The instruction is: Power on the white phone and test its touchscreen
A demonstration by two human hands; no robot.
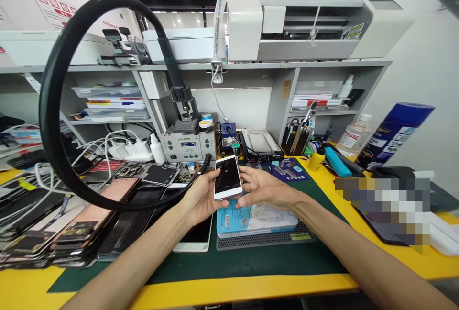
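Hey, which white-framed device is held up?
The white rectangular phone with a logo on its black screen, in the bare left hand; the other black, white-framed slab lies flat below.

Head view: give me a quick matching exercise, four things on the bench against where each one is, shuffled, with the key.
1. White phone
2. Blue-and-white box
3. Black hose
4. White-and-grey machine

A. On top of the shelf
B. In the left hand, logo on screen
C. Curving in a big loop on the picture's left
D. Flat on the perforated mat

Pairs: 1-B, 2-D, 3-C, 4-A
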